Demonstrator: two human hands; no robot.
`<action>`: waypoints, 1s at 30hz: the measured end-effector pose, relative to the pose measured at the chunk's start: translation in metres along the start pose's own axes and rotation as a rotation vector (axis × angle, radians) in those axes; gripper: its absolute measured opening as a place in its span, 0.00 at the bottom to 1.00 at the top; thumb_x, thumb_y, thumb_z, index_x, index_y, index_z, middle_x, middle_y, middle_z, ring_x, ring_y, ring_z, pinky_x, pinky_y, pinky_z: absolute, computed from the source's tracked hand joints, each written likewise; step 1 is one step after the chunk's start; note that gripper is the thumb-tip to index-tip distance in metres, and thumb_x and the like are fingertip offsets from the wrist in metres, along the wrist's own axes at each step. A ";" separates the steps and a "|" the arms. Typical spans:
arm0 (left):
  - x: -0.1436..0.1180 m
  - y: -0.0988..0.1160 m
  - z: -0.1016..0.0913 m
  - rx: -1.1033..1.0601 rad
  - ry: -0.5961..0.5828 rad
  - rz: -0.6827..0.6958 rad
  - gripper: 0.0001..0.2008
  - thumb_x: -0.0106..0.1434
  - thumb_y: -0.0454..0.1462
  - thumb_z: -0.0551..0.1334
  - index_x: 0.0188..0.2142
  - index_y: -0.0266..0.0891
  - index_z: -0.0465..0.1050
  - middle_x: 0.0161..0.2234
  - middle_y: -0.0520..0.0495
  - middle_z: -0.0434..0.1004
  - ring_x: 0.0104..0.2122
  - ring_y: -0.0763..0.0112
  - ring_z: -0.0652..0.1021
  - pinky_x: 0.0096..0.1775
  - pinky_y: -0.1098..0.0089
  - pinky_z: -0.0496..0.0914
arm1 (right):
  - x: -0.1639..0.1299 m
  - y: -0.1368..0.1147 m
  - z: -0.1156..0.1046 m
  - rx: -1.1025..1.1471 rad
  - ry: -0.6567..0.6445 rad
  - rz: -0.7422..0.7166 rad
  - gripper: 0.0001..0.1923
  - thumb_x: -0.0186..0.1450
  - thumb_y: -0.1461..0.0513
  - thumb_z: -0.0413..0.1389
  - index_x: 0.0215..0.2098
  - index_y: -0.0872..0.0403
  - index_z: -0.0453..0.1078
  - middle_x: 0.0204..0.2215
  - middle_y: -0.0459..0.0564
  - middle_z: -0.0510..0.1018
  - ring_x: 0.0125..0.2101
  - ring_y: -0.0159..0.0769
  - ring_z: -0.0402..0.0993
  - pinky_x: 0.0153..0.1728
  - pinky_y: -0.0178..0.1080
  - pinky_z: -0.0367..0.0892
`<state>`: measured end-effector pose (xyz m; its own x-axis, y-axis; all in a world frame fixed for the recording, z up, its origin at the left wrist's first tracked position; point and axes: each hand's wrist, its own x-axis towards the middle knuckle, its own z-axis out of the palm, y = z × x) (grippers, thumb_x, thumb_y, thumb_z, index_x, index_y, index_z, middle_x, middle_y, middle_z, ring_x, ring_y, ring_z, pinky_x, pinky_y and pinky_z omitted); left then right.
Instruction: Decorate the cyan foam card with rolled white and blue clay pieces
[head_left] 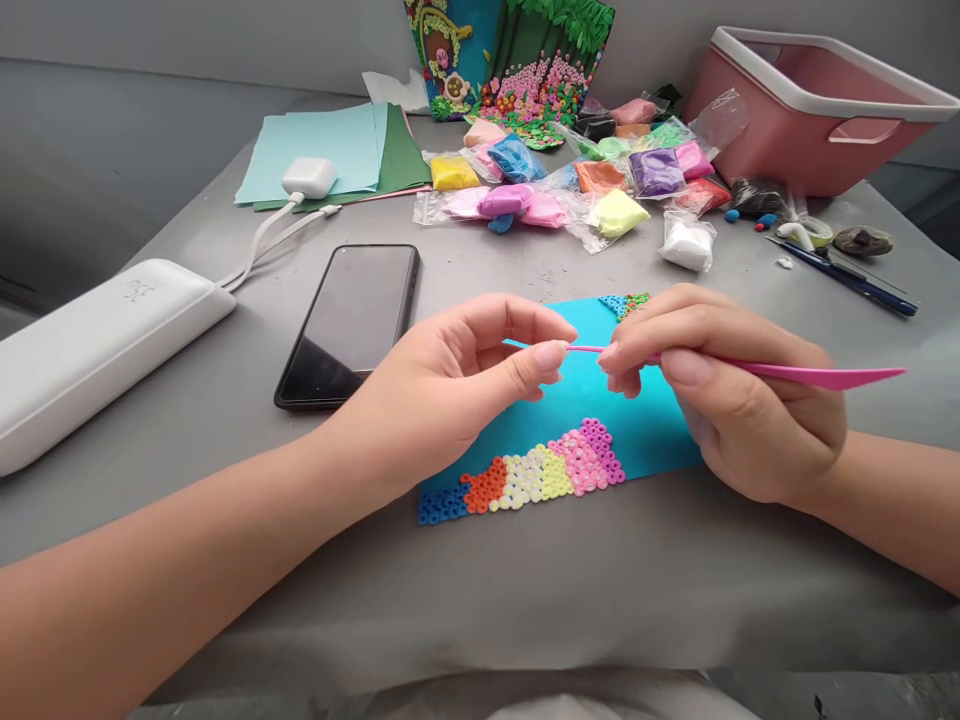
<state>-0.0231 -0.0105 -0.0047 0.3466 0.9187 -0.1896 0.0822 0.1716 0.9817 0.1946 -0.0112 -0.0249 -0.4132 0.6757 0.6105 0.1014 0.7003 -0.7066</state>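
My right hand (739,400) grips a thin pink modelling tool (825,376) that lies across its fingers, flat end out to the right. My left hand (465,375) pinches at the tool's thin tip with thumb and forefinger; I cannot tell if a bit of clay sits between them. Both hands hover over a turquoise sheet (622,425) on the grey table. Rows of small clay rings (529,475) in blue, orange, cream, yellow and pink cover its near edge. A small patch of blue and green rings (624,303) sits at its far corner.
A black phone (351,320) lies left of the sheet, a white power bank (90,345) further left with cables to a white earbud case (309,177). Bags of coloured clay (592,185), green paper sheets (337,150), a pink bin (810,105), a blue tool (847,277) and a clay picture (517,60) stand behind.
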 end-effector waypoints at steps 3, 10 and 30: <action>-0.001 0.002 0.000 0.021 0.012 -0.007 0.05 0.61 0.41 0.73 0.36 0.44 0.82 0.35 0.50 0.82 0.34 0.71 0.78 0.36 0.73 0.71 | 0.000 0.000 0.000 0.008 0.005 0.006 0.12 0.71 0.65 0.52 0.40 0.51 0.78 0.33 0.48 0.80 0.32 0.36 0.75 0.37 0.41 0.73; -0.001 0.003 0.001 0.022 -0.009 0.011 0.06 0.61 0.41 0.73 0.35 0.43 0.82 0.34 0.51 0.82 0.33 0.72 0.78 0.36 0.74 0.72 | -0.001 0.001 -0.001 0.027 0.014 0.024 0.12 0.72 0.66 0.52 0.41 0.52 0.78 0.33 0.49 0.79 0.33 0.35 0.76 0.37 0.41 0.73; -0.001 -0.006 -0.001 -0.168 -0.024 -0.041 0.10 0.65 0.37 0.69 0.47 0.47 0.82 0.34 0.55 0.79 0.33 0.79 0.77 0.38 0.79 0.75 | -0.003 0.004 0.002 0.126 0.086 0.058 0.13 0.72 0.65 0.52 0.44 0.54 0.81 0.34 0.51 0.77 0.32 0.35 0.75 0.34 0.42 0.71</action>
<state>-0.0247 -0.0121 -0.0100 0.3688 0.9013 -0.2274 -0.0601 0.2672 0.9618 0.1947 -0.0111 -0.0300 -0.3302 0.7355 0.5916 0.0066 0.6286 -0.7777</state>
